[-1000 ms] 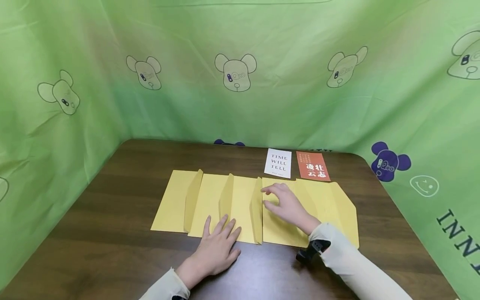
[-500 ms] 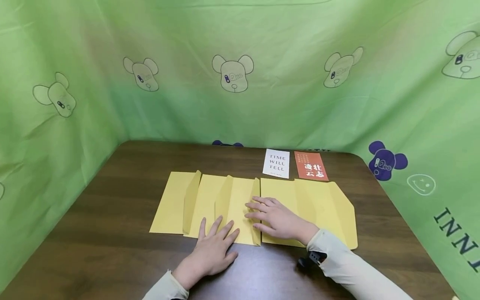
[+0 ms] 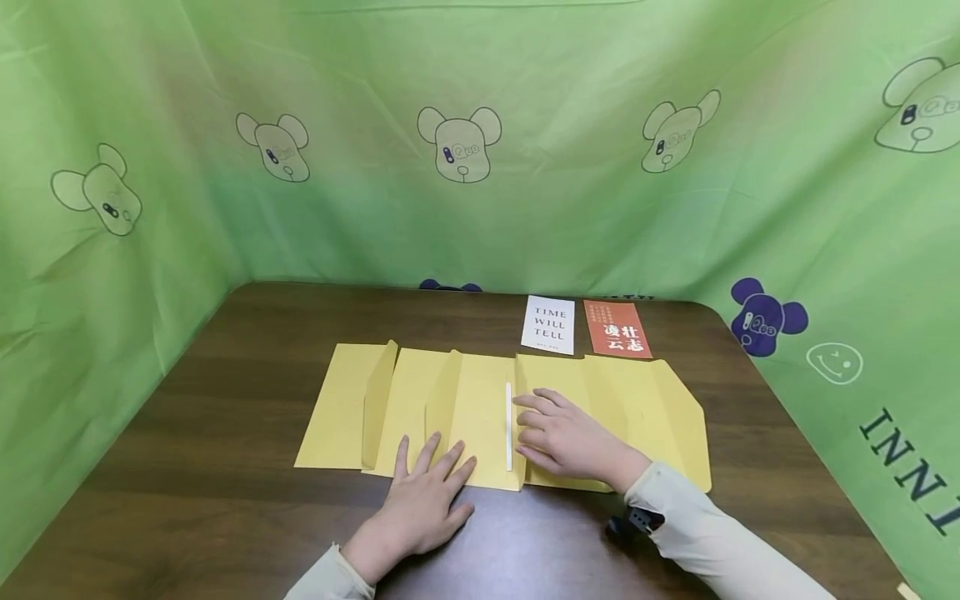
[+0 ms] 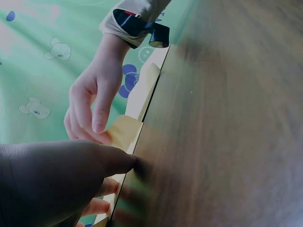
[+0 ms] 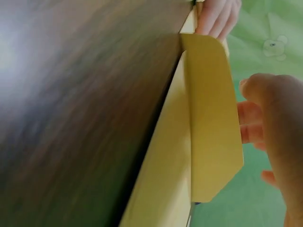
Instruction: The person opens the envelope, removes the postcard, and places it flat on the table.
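Observation:
Several yellow envelopes [image 3: 483, 396] lie in an overlapping row on the table. My left hand [image 3: 427, 504] rests flat with fingers spread across the lower edges of the second and third envelopes from the left. Beside the third envelope's raised flap [image 5: 213, 118] is my right hand [image 3: 570, 442], its fingers loosely bent at the flap's far side. The thumb stands apart from the flap in the right wrist view; whether the fingertips touch it I cannot tell. Along the third envelope, a thin white strip [image 3: 508, 427] shows at the flap.
Behind the envelopes lie a white card [image 3: 548, 325] with printed words and a red card [image 3: 617, 329] with white characters. The brown wooden table [image 3: 187, 500] is enclosed at the back and sides by a green printed cloth [image 3: 360, 217].
My right hand has come down to the third envelope's flap, then moved slightly right as the flap lifted and the white strip appeared. My left hand has stayed in place.

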A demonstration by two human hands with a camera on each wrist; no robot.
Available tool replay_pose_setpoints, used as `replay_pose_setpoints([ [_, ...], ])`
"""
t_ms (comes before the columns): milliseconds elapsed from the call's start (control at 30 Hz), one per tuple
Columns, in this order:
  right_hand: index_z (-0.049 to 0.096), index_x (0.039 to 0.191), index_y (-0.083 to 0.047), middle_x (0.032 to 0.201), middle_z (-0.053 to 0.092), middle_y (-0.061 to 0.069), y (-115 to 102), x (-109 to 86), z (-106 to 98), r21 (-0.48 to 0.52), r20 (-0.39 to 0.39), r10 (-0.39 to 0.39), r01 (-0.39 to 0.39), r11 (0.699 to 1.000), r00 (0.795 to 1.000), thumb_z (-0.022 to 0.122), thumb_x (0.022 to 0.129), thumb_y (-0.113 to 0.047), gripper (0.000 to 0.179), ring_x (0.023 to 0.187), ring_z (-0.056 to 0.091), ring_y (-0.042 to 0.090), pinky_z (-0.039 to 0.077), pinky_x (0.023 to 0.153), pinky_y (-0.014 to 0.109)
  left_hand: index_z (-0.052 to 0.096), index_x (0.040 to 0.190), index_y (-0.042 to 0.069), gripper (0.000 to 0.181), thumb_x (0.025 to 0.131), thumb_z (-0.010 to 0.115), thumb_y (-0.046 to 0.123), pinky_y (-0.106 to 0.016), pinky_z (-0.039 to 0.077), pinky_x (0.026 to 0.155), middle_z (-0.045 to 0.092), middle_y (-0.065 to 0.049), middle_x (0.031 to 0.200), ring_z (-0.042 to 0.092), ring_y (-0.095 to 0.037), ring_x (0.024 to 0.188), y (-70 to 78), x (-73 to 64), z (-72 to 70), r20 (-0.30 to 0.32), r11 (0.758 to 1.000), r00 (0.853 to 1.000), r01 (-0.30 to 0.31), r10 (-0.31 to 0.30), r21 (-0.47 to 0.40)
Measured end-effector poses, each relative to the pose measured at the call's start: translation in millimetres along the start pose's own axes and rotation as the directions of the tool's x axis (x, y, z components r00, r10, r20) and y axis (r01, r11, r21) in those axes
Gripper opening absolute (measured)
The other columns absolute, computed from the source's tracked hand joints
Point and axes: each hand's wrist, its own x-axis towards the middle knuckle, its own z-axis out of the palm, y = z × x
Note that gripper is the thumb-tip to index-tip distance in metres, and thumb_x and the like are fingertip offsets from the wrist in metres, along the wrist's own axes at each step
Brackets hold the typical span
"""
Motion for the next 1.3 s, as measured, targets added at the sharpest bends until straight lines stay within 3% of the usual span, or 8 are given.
replay_pose_setpoints([
  [133, 0.062, 0.072, -0.015, 0.083, 0.061, 0.0, 3, -5.2, 0, -0.017, -0.005, -0.052, 0.052, 0.998, 0.999, 0.06, 0.096, -0.025, 0.026, 0.111, 0.061, 0.031, 0.046, 0.099, 0.052, 0.051, 0.147, 0.022, 0.057, 0.098, 0.053, 0.05, -0.068, 0.012, 0.112, 0.041, -0.003, 0.155, 0.027, -0.035, 0.145, -0.3, -0.3, 0.0, 0.008, 1.0, 1.0, 0.004, -0.004, 0.008],
  [300, 0.066, 0.074, -0.015, 0.086, 0.064, 0.002, 6, -11.9, 0, 0.027, 0.047, -0.053, 0.052, 0.998, 0.997, 0.078, 0.08, -0.024, 0.016, 0.105, 0.064, 0.031, 0.048, 0.098, 0.051, 0.05, 0.148, 0.022, 0.057, 0.098, 0.053, 0.049, -0.068, 0.012, 0.112, 0.041, -0.003, 0.155, 0.026, -0.036, 0.146, -0.7, -1.0, 0.1, 0.014, 1.0, 1.0, 0.001, -0.001, -0.003],
  [500, 0.07, 0.077, -0.015, 0.096, 0.069, 0.004, 12, -13.5, -1, 0.147, 0.127, -0.029, 0.011, 0.989, 0.992, 0.081, 0.082, -0.026, 0.017, 0.102, 0.066, 0.031, 0.049, 0.095, 0.052, 0.05, 0.148, 0.021, 0.056, 0.098, 0.052, 0.049, -0.068, 0.013, 0.111, 0.041, -0.003, 0.155, 0.026, -0.036, 0.145, -1.1, -0.7, -0.7, 0.006, 1.0, 1.0, -0.002, 0.002, 0.0],
  [633, 0.069, 0.077, -0.016, 0.101, 0.069, 0.005, 18, -11.5, -1, 0.247, 0.206, 0.026, -0.078, 0.966, 0.978, 0.079, 0.085, -0.031, 0.02, 0.096, 0.067, 0.022, 0.052, 0.092, 0.046, 0.051, 0.147, 0.021, 0.056, 0.098, 0.052, 0.049, -0.068, 0.013, 0.111, 0.041, -0.003, 0.155, 0.027, -0.036, 0.145, -0.7, -0.7, -1.0, 0.003, 1.0, 1.0, -0.002, 0.002, 0.0],
  [833, 0.067, 0.082, -0.013, 0.102, 0.066, 0.002, 30, -3.5, 3, 0.31, 0.313, 0.116, -0.217, 0.926, 0.943, 0.08, 0.078, -0.046, 0.035, 0.087, 0.064, 0.014, 0.055, 0.081, 0.03, 0.051, 0.147, 0.021, 0.056, 0.098, 0.052, 0.049, -0.068, 0.013, 0.111, 0.041, -0.003, 0.155, 0.027, -0.036, 0.145, -0.9, 0.7, 0.1, 0.003, 1.0, 1.0, 0.0, 0.0, -0.005],
  [1000, 0.064, 0.094, -0.011, 0.117, 0.06, 0.009, 35, -1.7, 7, 0.331, 0.375, 0.191, -0.323, 0.887, 0.907, 0.082, 0.07, -0.052, 0.051, 0.104, 0.06, 0.023, 0.051, 0.093, 0.038, 0.051, 0.147, 0.021, 0.056, 0.099, 0.052, 0.048, -0.068, 0.013, 0.111, 0.042, -0.003, 0.155, 0.027, -0.036, 0.145, -0.4, 1.5, 1.5, 0.002, 1.0, 1.0, -0.002, 0.002, -0.018],
  [1200, 0.054, 0.137, -0.001, 0.149, 0.045, 0.017, 37, -2.9, 11, 0.343, 0.457, 0.276, -0.455, 0.822, 0.845, 0.082, 0.068, -0.059, 0.094, 0.134, 0.044, 0.036, 0.037, 0.11, 0.049, 0.051, 0.147, 0.021, 0.055, 0.099, 0.052, 0.048, -0.069, 0.014, 0.111, 0.042, -0.003, 0.155, 0.028, -0.037, 0.145, -1.5, 1.0, 1.7, -0.002, 1.0, 1.0, -0.005, 0.005, -0.02],
  [1300, 0.047, 0.146, 0.002, 0.154, 0.04, 0.016, 37, -1.8, 12, 0.35, 0.499, 0.266, -0.473, 0.808, 0.824, 0.082, 0.07, -0.057, 0.102, 0.137, 0.041, 0.037, 0.034, 0.111, 0.049, 0.051, 0.147, 0.021, 0.055, 0.099, 0.051, 0.048, -0.068, 0.013, 0.111, 0.041, -0.003, 0.155, 0.027, -0.037, 0.145, -2.0, 0.1, 2.5, 0.009, 1.0, 1.0, -0.001, 0.001, -0.029],
])
